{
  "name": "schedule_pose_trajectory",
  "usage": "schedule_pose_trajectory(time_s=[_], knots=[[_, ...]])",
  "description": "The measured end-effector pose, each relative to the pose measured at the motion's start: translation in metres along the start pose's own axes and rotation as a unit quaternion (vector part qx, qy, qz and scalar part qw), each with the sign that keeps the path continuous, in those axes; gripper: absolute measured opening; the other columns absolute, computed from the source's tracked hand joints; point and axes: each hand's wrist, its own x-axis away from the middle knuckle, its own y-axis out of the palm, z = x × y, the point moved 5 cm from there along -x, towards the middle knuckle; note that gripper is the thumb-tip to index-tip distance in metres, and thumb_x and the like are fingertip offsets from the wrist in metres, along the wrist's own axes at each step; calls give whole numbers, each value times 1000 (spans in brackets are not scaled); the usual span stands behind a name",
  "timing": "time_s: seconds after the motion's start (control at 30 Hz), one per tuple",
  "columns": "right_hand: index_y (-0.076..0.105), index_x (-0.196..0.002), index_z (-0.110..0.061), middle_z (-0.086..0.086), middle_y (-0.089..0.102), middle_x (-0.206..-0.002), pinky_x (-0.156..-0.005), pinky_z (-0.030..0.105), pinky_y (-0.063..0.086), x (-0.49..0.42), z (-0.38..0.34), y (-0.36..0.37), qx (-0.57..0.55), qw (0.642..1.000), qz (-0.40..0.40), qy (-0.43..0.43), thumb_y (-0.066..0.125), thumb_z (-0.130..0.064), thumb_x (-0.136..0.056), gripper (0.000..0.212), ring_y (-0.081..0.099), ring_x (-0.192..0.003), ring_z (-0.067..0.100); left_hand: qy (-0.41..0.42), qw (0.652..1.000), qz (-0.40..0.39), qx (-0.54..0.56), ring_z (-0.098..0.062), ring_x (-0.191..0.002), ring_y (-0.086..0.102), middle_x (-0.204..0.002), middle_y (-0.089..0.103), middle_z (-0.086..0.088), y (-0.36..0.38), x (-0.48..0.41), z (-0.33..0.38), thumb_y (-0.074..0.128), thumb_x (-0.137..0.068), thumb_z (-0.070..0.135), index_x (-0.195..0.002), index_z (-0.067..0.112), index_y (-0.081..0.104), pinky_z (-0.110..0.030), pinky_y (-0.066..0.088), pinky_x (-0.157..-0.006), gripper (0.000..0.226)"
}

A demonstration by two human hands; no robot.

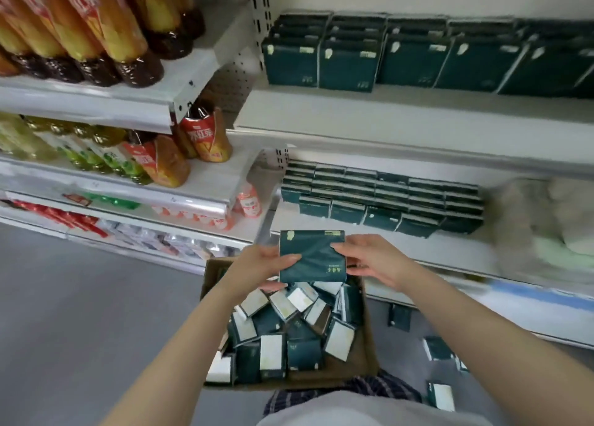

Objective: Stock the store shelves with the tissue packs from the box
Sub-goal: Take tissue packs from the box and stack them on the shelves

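The left hand (268, 263) pinches the left edge of a dark green, flat rectangular, plastic-wrapped tissue pack (313, 253), thumb across its front and fingers curled behind. The right hand (374, 260) grips the opposite edge in much the same way, so both hands are closed on the one pack and neither is free. Held between them, face toward the camera and roughly level, the pack hangs just above the open brown cardboard box (369, 348) and in front of the lower white metal shelf (418, 252). The two-handed hold looks meant to square it up and turn its printed side outward before it goes in. Below, the box holds a loose jumble of matching green packs (302, 355), many with pale sides showing, which suggests plenty of stocking remains. On the lower shelf the same packs sit in close rows (385, 197) with bare shelf in front of them, probably where this one belongs. The upper white shelf (385, 117) carries upright packs (350, 65), faces forward. A few stray packs (438, 348) lie on the grey floor (96, 297) beside the box. To the left, neighbouring shelves (96, 104) hold orange and green drink bottles (106, 30). Blurred pale soft bundles (546, 220) sit at the lower shelf's right end.
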Motion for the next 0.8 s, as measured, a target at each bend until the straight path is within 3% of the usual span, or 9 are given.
schedule_pose_trajectory(time_s=[0.13, 0.2, 0.3, 0.4, 0.5, 0.6, 0.7, 0.8], knots=[[67, -100, -31, 1, 76, -102, -94, 36, 57, 3, -17, -19, 14, 998, 31, -44, 78, -36, -84, 20, 73, -96, 13, 35, 999, 8, 6, -18, -100, 75, -105, 78, -3, 1, -8, 26, 83, -82, 39, -109, 17, 77, -31, 61, -80, 35], [67, -98, -28, 4, 76, -93, -84, 30, 60, 3, -26, -25, 18, 997, 45, -60, 80, -34, -83, 21, 72, -81, 9, 51, 999, 10, -15, -17, -99, 75, -104, 79, -1, -1, -11, 43, 83, -82, 40, -109, 18, 77, -25, 60, -78, 36], [69, -100, -22, -5, 76, -83, -72, 24, 58, 2, -51, -36, 42, 992, 76, -88, 80, -34, -82, 25, 70, -73, 5, 71, 994, 12, -84, -13, -93, 75, -97, 79, 2, -4, -15, 73, 78, -85, 44, -102, 22, 79, -16, 56, -70, 27], [72, -96, -10, -3, 68, -73, -61, 18, 51, -2, -92, -50, 37, 988, 79, -128, 78, -27, -85, 21, 62, -61, 4, 100, 986, 16, -129, -11, -93, 74, -96, 79, 5, -7, -24, 116, 72, -91, 40, -108, 21, 76, -21, 57, -76, 26], [71, -102, -13, -4, 73, -82, -71, 23, 57, -2, -133, -69, 34, 979, 104, -171, 79, -27, -84, 24, 68, -74, 7, 153, 974, 46, -162, -2, -77, 71, -81, 77, 13, -8, -35, 166, 70, -94, 35, -100, 21, 76, -14, 52, -68, 16], [70, -100, -21, -7, 77, -89, -74, 23, 59, 2, -171, -94, 46, 966, 129, -221, 79, -29, -83, 21, 72, -81, 8, 188, 966, 59, -169, -10, -88, 75, -88, 79, 10, -5, -49, 213, 72, -93, 34, -97, 22, 76, -27, 58, -81, 13], [71, -103, -22, -4, 77, -95, -75, 25, 57, 8, -206, -122, 55, 952, 156, -258, 80, -31, -82, 25, 73, -85, 11, 234, 942, 89, -221, 2, -76, 70, -78, 76, 15, 3, -65, 262, 75, -90, 40, -85, 26, 75, -22, 54, -72, 15], [70, -99, -25, -8, 77, -90, -68, 20, 53, 9, -228, -149, 51, 943, 185, -271, 80, -29, -82, 20, 71, -81, 6, 243, 932, 98, -252, -12, -77, 70, -78, 76, 11, 17, -88, 298, 75, -88, 45, -87, 27, 75, -36, 60, -77, 18]])
